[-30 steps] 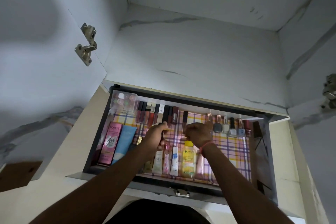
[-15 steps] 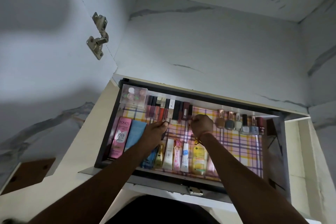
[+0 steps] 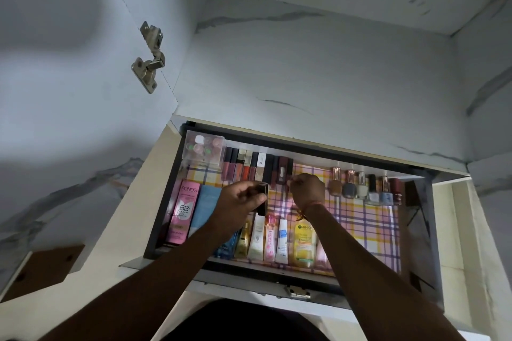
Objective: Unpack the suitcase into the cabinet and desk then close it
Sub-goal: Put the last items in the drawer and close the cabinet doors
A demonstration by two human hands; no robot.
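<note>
An open cabinet drawer lined with plaid paper holds cosmetics. Along its back stands a row of lipsticks and glosses. My left hand grips a dark lipstick tube above the lining. My right hand has its fingers curled at the right end of the lipstick row, pinching a small dark tube there; the tube is mostly hidden by the fingers. The suitcase is out of view.
A clear box of small round items sits back left. Pink Pond's box and a blue tube lie left. Several tubes and a yellow Garnier bottle line the front. Nail polish bottles stand back right. A door hinge projects upper left.
The view has shifted, so the drawer sits lower and more to the right. Both hands stay at the lipstick row; my left hand now shows a dark tube in its fingers.
</note>
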